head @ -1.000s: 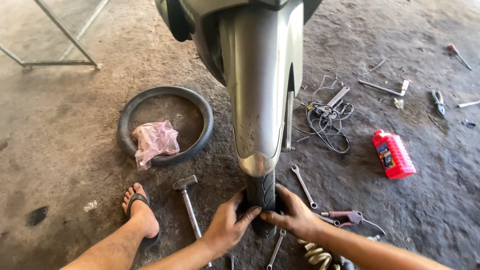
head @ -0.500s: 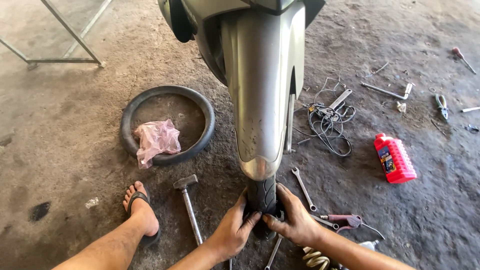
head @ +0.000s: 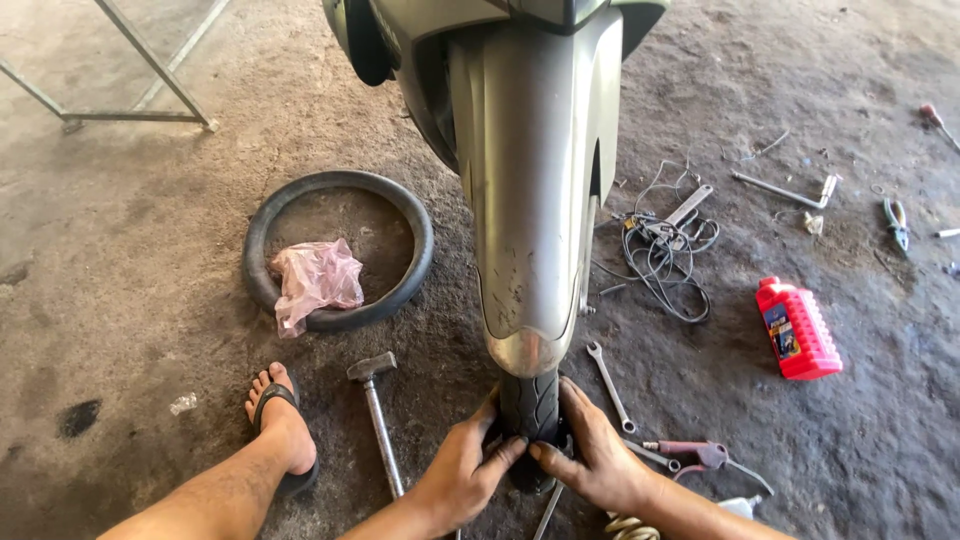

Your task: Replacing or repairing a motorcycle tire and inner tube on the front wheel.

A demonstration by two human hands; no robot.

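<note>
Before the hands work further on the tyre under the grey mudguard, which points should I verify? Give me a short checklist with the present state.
1. Both hands on tyre: ok; left hand and right hand clasp it from either side.
2. Wrench within reach: ok, it lies just right of the tyre.
3. Hammer clear of hands: ok, it lies apart on the left.
4. Foot clear of tyre: ok.
5. Scooter steady: cannot tell, no stand is visible.
6. Red bottle closed: cannot tell.

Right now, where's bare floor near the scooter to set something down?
Bare concrete lies left of the black tyre ring, below the metal frame, and beyond the red plastic bottle. It is crowded by the tangled black cable and the spanner beside the right hand.
</note>
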